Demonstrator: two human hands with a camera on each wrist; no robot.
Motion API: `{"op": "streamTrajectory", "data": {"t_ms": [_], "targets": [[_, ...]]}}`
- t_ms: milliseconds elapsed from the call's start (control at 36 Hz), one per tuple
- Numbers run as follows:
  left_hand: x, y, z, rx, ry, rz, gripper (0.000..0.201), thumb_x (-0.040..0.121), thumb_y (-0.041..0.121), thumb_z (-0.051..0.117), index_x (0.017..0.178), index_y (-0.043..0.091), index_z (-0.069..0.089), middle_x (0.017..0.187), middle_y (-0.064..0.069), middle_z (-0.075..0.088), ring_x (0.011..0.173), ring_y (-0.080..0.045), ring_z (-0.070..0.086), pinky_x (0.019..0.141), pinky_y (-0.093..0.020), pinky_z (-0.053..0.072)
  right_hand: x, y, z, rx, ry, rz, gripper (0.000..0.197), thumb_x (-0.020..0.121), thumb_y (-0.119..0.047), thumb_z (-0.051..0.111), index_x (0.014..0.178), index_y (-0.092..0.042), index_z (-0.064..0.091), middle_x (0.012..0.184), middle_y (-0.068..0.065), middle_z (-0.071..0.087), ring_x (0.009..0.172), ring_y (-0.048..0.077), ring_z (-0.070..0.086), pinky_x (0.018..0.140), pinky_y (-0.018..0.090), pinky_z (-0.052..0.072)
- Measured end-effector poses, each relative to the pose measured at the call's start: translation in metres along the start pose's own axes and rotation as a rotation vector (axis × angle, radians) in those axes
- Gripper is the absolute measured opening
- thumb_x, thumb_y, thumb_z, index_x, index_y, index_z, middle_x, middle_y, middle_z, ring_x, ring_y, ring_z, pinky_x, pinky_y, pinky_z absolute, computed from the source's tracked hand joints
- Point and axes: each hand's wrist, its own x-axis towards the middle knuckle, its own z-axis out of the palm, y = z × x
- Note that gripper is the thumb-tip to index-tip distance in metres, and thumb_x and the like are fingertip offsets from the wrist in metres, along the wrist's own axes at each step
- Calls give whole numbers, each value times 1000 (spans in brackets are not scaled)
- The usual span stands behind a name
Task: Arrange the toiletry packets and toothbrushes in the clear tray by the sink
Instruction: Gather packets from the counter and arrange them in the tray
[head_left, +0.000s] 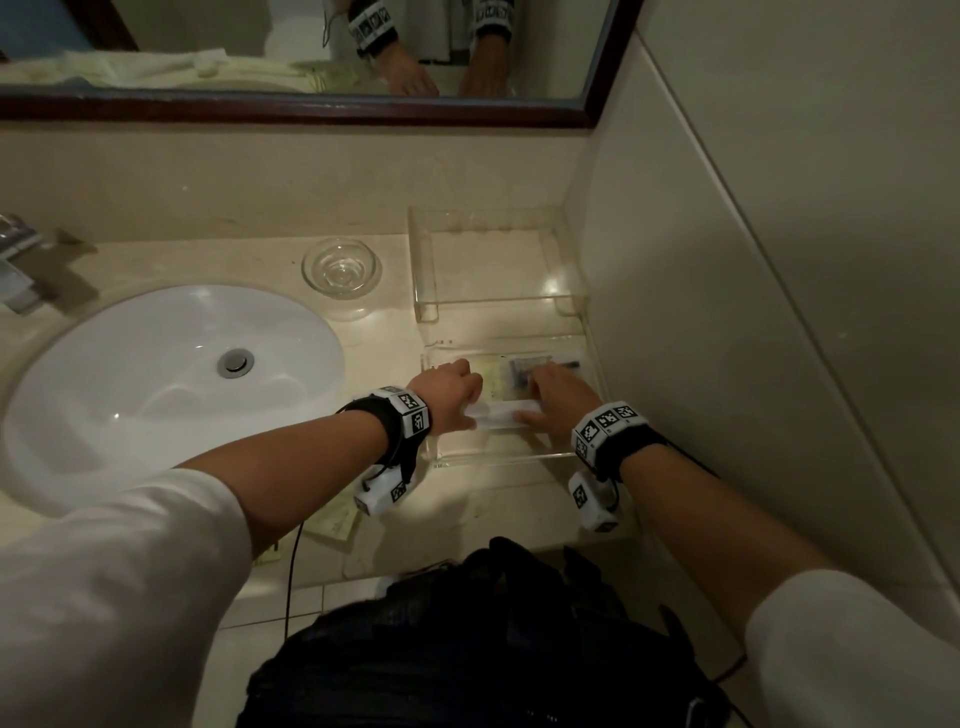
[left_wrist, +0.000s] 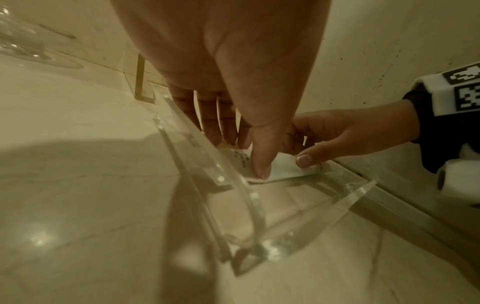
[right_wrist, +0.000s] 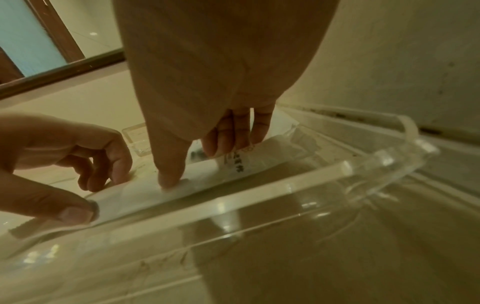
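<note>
The clear tray (head_left: 498, 460) sits on the counter against the right wall. Both my hands are inside it on one long white packet (head_left: 496, 415). My left hand (head_left: 457, 395) pinches the packet's left end between thumb and curled fingers. My right hand (head_left: 556, 400) grips the right part, thumb on top. Behind them lie a pale green packet (head_left: 491, 376) and a packet with something blue (head_left: 522, 371). In the left wrist view my left hand (left_wrist: 244, 156) and right hand (left_wrist: 303, 152) meet on the white packet (left_wrist: 285, 170). The right wrist view shows my right hand (right_wrist: 200, 164), left hand (right_wrist: 91, 197), white packet (right_wrist: 145, 195) and tray rim (right_wrist: 285, 185).
A white sink (head_left: 104, 395) lies to the left, with a faucet (head_left: 15, 270) at the far left. A glass dish (head_left: 340, 273) and a raised clear shelf (head_left: 426, 260) stand behind the tray. Another pale packet (head_left: 337, 519) lies at the counter's front edge. A black bag (head_left: 467, 649) is below.
</note>
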Motion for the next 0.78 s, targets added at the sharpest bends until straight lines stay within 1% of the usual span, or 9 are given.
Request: {"op": "streamTrajectory", "data": {"t_ms": [111,250,333,417,472,555,667,722,778], "targets": [[0,0,1,-22,9,-2,39,79,39,69,104,15,54,111,-6,49,94,-28,56,73,-33,47,3,0,0,-18,2,2,42,76,-48,70,100,-18,51,105,3,53,82,16,45,71,27,35],[-2,-3,1,-36,19,-5,40,79,39,69,106,15,54,112,-5,48,94,-27,56,72,-34,47,3,-1,0,-30,-4,-5,37,77,-46,69,94,-23,46,103,0,52,84,17,49,70,27,36],[-4,-6,0,-73,31,-6,40,79,39,69,108,15,54,113,-5,48,95,-26,55,75,-35,50,3,-2,-1,-40,-10,-7,38,77,-45,69,97,-20,48,104,0,52,85,18,50,72,28,40],[-7,-12,0,-134,86,9,38,80,35,69,108,15,55,112,-5,50,94,-24,55,77,-34,49,5,-7,-5,-41,-11,-34,41,78,-43,69,104,-17,51,106,1,51,92,19,51,79,30,43],[-9,-16,-2,-171,151,1,33,81,31,68,107,14,58,112,-6,51,97,-25,55,79,-33,47,8,-11,-8,-19,5,-56,39,78,-41,69,102,-18,50,101,-2,47,89,16,48,77,28,42],[-12,-20,-7,-228,264,-66,27,82,24,65,106,13,59,110,-7,52,99,-25,54,82,-35,46,13,-19,-11,51,48,-97,32,79,-40,69,91,-21,47,95,-3,47,86,17,49,73,28,42],[-15,-33,-19,-385,350,-244,24,82,22,66,103,13,59,107,-8,52,94,-25,56,83,-37,49,22,-39,-20,206,133,-133,27,83,-36,67,94,-17,51,92,-2,50,78,14,49,71,27,45],[-15,-45,-31,-490,403,-362,19,81,20,66,98,11,61,107,-11,53,92,-25,56,79,-31,46,31,-52,-26,282,179,-129,26,84,-35,66,94,-17,51,90,-2,52,74,12,50,68,25,45],[-15,-57,-45,-596,457,-489,18,82,19,65,97,9,63,105,-12,57,90,-23,56,74,-25,39,42,-65,-30,368,214,-110,24,84,-33,67,95,-16,53,88,0,55,73,13,52,68,26,46]]}}
